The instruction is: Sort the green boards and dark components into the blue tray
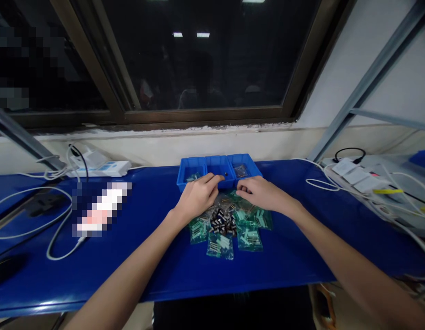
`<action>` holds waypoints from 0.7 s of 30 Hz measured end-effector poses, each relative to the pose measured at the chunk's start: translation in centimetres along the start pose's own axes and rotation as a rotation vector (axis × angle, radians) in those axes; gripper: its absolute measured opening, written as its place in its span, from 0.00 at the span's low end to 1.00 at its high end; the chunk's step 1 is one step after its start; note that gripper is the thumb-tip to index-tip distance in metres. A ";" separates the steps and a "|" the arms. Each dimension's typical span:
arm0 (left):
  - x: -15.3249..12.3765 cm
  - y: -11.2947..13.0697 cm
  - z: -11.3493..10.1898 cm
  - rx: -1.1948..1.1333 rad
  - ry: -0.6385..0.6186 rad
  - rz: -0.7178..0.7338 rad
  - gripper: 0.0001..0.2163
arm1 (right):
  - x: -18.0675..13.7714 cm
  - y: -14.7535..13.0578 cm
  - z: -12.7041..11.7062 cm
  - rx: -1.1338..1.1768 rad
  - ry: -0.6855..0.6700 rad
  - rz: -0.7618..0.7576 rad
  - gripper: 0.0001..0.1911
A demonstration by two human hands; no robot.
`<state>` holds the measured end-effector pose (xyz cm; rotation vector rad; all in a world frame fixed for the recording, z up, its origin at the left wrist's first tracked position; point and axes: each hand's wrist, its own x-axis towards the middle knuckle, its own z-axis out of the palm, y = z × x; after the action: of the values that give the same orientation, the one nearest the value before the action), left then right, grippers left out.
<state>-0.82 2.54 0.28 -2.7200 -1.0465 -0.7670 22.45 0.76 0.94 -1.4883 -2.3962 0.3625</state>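
My left hand reaches over the front edge of the left and middle blue bins, its fingers bent together. Whatever it may pinch is too small to make out. My right hand is in front of the right blue bin, fingers curled in, and their contents are hidden. Between and below the hands lies a pile of small dark and metallic cylindrical parts. Around it are several clear greenish bags with pale and metal pieces, among them a front bag and a right bag.
A blue tabletop extends to both sides. At the left are a power strip, a blurred-out lit device on a white cable, and a dark mouse. White adapters and cables are at the right. A window stands behind.
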 end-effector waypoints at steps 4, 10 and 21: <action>0.0 0.0 0.1 -0.005 -0.017 0.004 0.15 | 0.1 0.1 0.2 -0.093 0.022 0.053 0.12; -0.1 0.0 0.2 0.012 -0.010 0.001 0.15 | 0.1 -0.5 1.1 -0.167 0.072 0.107 0.11; -0.1 -0.1 0.1 0.013 -0.024 0.005 0.15 | -0.1 -1.3 1.2 -0.154 0.043 0.130 0.17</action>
<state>-0.92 2.62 0.19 -2.7264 -1.0451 -0.7252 20.99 0.05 0.32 -1.7059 -2.3461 0.1748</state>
